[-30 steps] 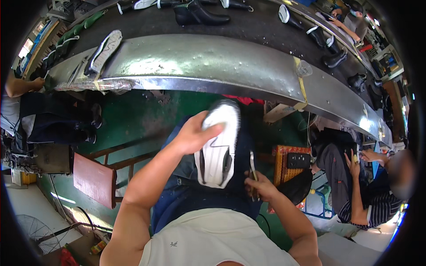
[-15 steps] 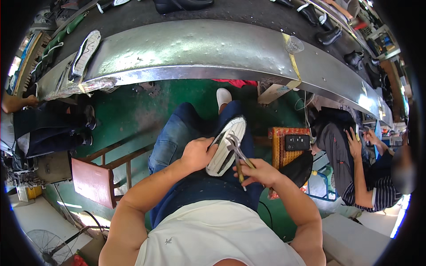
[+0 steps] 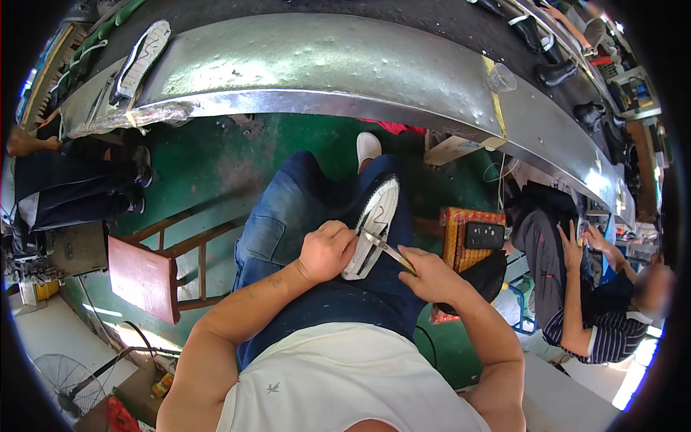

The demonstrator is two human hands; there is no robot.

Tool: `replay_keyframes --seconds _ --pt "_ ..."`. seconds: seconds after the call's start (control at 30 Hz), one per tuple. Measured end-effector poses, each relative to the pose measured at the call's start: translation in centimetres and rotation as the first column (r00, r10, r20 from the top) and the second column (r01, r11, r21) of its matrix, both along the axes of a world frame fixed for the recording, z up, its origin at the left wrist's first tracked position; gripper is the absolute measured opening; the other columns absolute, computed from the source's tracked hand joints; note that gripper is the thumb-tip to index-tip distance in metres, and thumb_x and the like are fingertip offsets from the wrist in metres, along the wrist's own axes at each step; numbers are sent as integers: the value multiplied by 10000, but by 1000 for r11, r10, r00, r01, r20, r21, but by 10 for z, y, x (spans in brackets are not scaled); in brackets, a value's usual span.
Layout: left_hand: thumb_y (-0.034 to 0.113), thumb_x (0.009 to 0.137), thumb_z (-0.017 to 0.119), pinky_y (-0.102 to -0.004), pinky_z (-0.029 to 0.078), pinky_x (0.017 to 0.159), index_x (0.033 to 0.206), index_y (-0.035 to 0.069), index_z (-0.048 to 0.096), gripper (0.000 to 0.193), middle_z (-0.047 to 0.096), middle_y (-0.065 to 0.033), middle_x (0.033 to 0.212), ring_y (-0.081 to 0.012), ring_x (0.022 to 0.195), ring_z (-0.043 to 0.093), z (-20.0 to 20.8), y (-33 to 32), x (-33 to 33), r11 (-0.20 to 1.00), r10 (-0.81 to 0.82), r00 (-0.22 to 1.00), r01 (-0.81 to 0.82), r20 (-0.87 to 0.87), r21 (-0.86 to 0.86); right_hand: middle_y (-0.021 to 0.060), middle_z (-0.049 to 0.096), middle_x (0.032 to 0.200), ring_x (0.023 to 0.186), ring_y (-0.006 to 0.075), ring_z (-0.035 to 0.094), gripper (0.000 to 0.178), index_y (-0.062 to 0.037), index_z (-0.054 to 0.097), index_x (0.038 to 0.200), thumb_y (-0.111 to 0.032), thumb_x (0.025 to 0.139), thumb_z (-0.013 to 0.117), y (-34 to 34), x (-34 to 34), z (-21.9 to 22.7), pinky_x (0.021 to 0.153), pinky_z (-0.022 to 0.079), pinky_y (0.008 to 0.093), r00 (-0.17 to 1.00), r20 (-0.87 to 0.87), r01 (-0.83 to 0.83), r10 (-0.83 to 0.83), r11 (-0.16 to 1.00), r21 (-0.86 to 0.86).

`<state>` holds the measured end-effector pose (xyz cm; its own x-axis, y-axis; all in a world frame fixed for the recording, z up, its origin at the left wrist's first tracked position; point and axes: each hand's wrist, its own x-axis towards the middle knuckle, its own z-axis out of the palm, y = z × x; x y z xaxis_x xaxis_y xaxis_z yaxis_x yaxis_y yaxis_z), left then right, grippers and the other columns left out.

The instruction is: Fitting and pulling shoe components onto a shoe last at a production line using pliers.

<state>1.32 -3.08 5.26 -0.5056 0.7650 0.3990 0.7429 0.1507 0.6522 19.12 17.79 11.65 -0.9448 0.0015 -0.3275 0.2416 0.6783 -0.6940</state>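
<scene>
A shoe (image 3: 384, 207) with a dark upper lies sole side up across my thighs, its pale underside showing a dark squiggly line. My left hand (image 3: 327, 250) is closed at the shoe's left edge, thumb against the rim; whether it pinches a bit of upper is hidden. My right hand (image 3: 430, 276) grips the handles of metal pincers (image 3: 387, 248). Their jaws reach across the sole to its left edge, beside my left fingers. What the jaws hold, if anything, is too small to tell.
A metal-edged bench (image 3: 309, 68) runs ahead, bearing another pale-soled shoe (image 3: 144, 57) and a clear cup (image 3: 502, 77). A wooden stool (image 3: 144, 277) stands left. At right, a phone-like black object (image 3: 484, 235) rests on a woven seat (image 3: 455, 248). Co-workers sit on both sides.
The pincers' jaws have moved from above the sole to its left edge, next to my left hand. Their handles now look closer together. The whole view has shifted slightly.
</scene>
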Motion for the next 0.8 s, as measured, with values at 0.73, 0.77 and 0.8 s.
replay_keyframes --seconds 0.73,0.77,0.8 --pt "359 1086 479 -351 211 1241 1638 25 99 749 251 -185 1663 -260 1532 249 -47 15 -20 997 -53 127 -46 990 60 237 676 782 771 467 664 286 -2 620 968 -283 951 670 -18 -64 -49 709 516 515 979 134 168 -156 982 -87" --pt "359 1086 479 -351 211 1241 1638 25 99 749 251 -185 1663 -260 1532 249 -49 18 -19 997 -46 123 -51 991 53 235 677 790 764 460 666 286 -2 622 979 -279 945 683 -29 -55 -56 700 513 507 959 101 276 -265 954 -116" --pt "342 1068 529 -353 225 1235 1643 48 109 770 255 -188 1660 -259 1527 259 -54 22 -19 998 -48 185 -37 982 55 227 679 818 752 446 666 298 -2 631 1004 -288 943 687 -37 -48 -60 701 513 501 928 101 370 -359 920 -129"
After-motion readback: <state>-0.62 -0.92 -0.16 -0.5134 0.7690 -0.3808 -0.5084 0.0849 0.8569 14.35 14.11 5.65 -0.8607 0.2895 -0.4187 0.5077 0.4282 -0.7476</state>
